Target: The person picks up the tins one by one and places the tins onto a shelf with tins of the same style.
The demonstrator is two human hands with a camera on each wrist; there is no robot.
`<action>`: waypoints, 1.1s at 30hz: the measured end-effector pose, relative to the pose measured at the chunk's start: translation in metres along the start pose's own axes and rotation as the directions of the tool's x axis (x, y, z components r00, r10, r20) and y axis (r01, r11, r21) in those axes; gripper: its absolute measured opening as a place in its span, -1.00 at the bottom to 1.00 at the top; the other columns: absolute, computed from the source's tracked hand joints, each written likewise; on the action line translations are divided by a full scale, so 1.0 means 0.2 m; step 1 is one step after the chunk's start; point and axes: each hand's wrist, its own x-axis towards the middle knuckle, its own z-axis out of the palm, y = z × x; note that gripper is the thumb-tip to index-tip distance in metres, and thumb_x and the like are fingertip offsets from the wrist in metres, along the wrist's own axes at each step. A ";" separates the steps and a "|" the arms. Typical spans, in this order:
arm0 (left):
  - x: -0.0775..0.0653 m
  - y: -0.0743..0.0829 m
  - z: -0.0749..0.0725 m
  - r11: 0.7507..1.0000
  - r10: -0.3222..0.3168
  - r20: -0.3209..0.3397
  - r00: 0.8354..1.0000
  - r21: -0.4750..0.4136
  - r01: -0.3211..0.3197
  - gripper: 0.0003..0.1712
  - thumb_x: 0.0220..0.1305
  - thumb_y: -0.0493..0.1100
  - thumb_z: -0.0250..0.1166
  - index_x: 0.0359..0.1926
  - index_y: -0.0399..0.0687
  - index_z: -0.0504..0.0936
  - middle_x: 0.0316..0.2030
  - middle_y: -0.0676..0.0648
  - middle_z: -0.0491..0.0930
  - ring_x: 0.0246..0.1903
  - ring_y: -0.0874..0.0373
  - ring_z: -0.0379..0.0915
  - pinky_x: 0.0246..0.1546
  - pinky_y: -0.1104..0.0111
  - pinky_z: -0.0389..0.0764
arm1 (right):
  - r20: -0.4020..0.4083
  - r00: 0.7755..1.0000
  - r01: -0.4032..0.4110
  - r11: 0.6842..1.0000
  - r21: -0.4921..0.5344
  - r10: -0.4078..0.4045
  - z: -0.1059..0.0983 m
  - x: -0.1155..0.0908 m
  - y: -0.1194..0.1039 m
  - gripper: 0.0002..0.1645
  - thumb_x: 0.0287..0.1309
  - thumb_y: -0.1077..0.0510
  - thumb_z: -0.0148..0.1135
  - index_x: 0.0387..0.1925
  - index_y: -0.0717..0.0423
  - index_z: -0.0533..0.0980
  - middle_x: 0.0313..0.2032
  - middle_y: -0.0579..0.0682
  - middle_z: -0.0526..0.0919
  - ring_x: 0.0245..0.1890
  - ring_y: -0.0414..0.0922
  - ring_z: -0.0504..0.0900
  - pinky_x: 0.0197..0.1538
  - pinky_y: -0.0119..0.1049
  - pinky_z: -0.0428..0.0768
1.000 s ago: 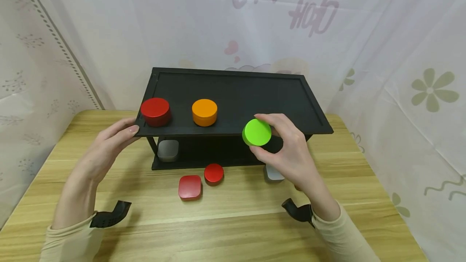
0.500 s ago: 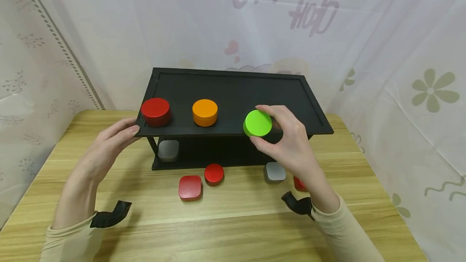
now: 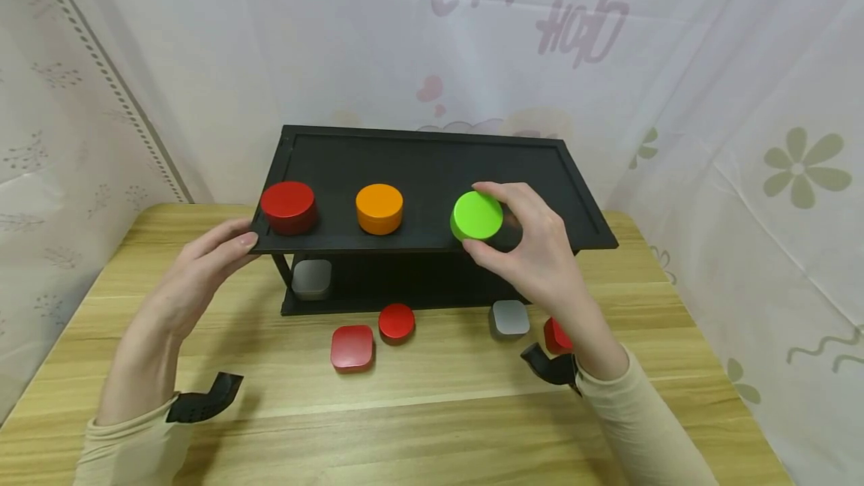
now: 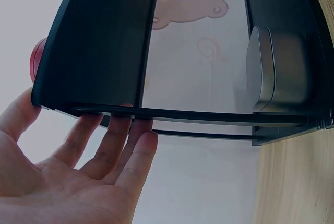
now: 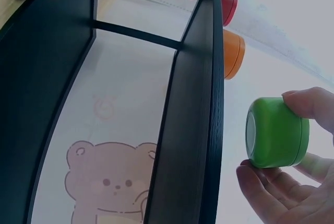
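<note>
In the head view, a round green tin (image 3: 476, 216) is held by its sides between the thumb and fingers of my right hand (image 3: 536, 246). The right wrist view shows this green tin (image 5: 276, 132) apart from the top board. My left hand (image 3: 196, 268) holds the front left corner of a black two-tier shelf (image 3: 432, 171), thumb on the top edge and fingers at the side bar (image 4: 198, 115). On the top board stand a round red tin (image 3: 289, 208) at the left corner and a round orange tin (image 3: 379, 209) to its right.
A grey square tin (image 3: 312, 280) sits on the lower tier at left. On the wooden table (image 3: 405, 426) before the shelf lie a red square tin (image 3: 352, 349), a small round red tin (image 3: 396, 323), a grey square tin (image 3: 509, 319) and a partly hidden red tin (image 3: 556, 336).
My right hand has carried the green tin from in front of the shelf's edge up and back over the top board. The left hand has kept its place.
</note>
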 end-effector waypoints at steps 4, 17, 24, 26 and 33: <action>0.00 0.00 0.00 1.000 0.006 0.003 1.000 0.002 -0.006 -0.54 0.43 -0.12 -0.02 0.32 0.01 0.31 0.14 0.21 0.44 0.10 0.51 0.39 0.09 0.68 0.21 | 0.010 1.000 -0.021 1.000 -0.009 0.021 0.00 0.01 0.01 -0.28 -0.16 0.07 0.49 0.14 -0.17 0.45 -0.04 -0.19 0.52 -0.09 -0.31 0.48 -0.12 -0.24 0.62; 0.00 0.01 0.00 1.000 -0.001 -0.005 1.000 0.006 0.001 -0.52 0.43 -0.11 -0.02 0.33 0.00 0.29 0.14 0.21 0.43 0.11 0.51 0.39 0.08 0.69 0.23 | 0.043 0.997 -0.064 0.997 -0.032 0.065 0.01 0.06 0.03 -0.29 -0.14 0.06 0.49 0.14 -0.14 0.45 -0.05 -0.20 0.52 -0.10 -0.32 0.46 -0.08 -0.39 0.59; -0.01 0.02 0.01 0.998 -0.044 -0.040 0.998 0.032 0.045 -0.50 0.43 -0.06 -0.01 0.34 -0.03 0.26 0.12 0.20 0.45 0.11 0.49 0.38 0.09 0.68 0.24 | 0.071 0.993 -0.093 0.995 -0.028 0.095 0.02 0.09 0.04 -0.30 -0.13 0.05 0.48 0.14 -0.14 0.45 -0.04 -0.21 0.52 -0.09 -0.30 0.46 -0.06 -0.29 0.61; -0.01 0.02 0.01 0.998 -0.043 -0.040 0.998 0.033 0.044 -0.50 0.43 -0.06 -0.01 0.33 -0.03 0.26 0.12 0.20 0.45 0.11 0.49 0.38 0.09 0.67 0.24 | 0.081 0.991 -0.100 0.994 -0.035 0.102 0.02 0.09 0.05 -0.30 -0.13 0.04 0.48 0.14 -0.14 0.46 -0.05 -0.21 0.53 -0.09 -0.30 0.46 -0.06 -0.29 0.61; 0.00 0.01 0.00 1.000 -0.003 -0.009 1.000 -0.001 0.003 -0.53 0.43 -0.11 -0.02 0.32 -0.01 0.30 0.14 0.20 0.44 0.11 0.50 0.39 0.10 0.68 0.22 | 0.105 0.988 -0.106 0.993 -0.059 0.112 0.03 0.11 0.07 -0.30 -0.13 0.01 0.48 0.13 -0.14 0.46 -0.06 -0.20 0.54 -0.10 -0.29 0.47 -0.06 -0.31 0.60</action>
